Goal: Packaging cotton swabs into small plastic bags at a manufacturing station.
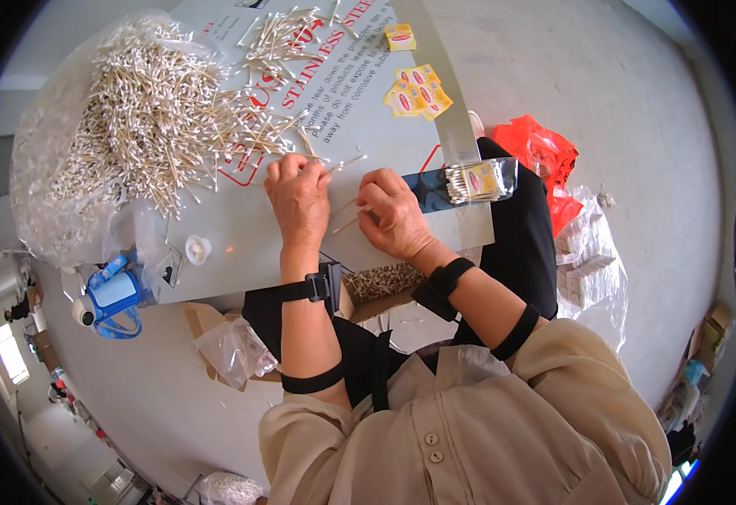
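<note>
A big heap of cotton swabs [145, 118] with wooden sticks lies on a grey sheet-metal table [242, 244]. My left hand [299, 198] rests at the heap's near edge, its fingers pinched on a few swabs [341, 165] that stick out to the right. My right hand [395, 215] sits just beside it and holds a small bundle of swabs [347, 220] between its fingers. A filled clear packet of swabs [479, 181] with a yellow label lies right of my right hand at the table edge.
Yellow paper labels [417, 90] lie at the far right of the table, one more [399, 36] further back. A clear plastic bag [57, 194] holds swabs at left. A blue jug [114, 296], a red bag [540, 151] and white packs [588, 265] sit on the floor.
</note>
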The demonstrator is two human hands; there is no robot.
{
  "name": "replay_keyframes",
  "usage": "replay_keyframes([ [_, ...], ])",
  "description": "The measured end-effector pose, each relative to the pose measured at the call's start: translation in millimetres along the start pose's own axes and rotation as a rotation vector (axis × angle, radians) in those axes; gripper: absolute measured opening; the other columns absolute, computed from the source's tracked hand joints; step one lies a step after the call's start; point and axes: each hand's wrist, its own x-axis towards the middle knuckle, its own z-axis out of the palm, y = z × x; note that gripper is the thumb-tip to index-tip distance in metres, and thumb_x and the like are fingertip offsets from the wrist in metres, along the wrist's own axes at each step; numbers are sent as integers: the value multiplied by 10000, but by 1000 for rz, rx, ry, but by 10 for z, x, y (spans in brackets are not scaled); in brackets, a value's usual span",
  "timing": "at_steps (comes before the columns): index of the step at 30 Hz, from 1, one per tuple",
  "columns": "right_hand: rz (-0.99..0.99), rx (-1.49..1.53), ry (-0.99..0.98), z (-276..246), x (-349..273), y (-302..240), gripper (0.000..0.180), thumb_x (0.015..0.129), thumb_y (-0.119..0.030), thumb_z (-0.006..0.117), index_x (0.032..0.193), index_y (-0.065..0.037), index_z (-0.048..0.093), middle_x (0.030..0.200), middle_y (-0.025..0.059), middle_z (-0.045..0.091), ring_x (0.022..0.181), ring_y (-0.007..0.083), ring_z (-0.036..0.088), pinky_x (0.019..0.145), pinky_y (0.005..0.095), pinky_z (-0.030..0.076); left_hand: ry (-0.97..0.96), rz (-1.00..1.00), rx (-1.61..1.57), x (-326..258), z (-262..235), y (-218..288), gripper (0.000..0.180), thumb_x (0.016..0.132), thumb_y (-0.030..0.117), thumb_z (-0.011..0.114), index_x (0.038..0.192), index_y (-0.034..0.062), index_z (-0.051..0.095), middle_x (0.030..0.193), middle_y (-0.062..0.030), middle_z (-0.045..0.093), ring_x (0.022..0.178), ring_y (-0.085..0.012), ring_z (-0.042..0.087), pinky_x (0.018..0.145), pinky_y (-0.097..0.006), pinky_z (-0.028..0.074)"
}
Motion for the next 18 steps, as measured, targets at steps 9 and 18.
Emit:
replay_keyframes([
  [9,45,10,125,22,-21,9,297,618,91,535,883,-43,529,1039,136,527,997,356,512,872,418,427,-237,-95,-251,-73,6,-7,94,758,51,725,837,60,676,932,-66,621,923,-308,563,794,-422,477],
  [18,97,4,180,34,-40,40,467,640,136,486,1079,-14,540,1200,186,519,1131,387,498,969,430,424,-131,-72,-164,-56,-20,96,147,790,-31,646,923,32,653,949,-103,617,954,-323,573,830,-420,486],
])
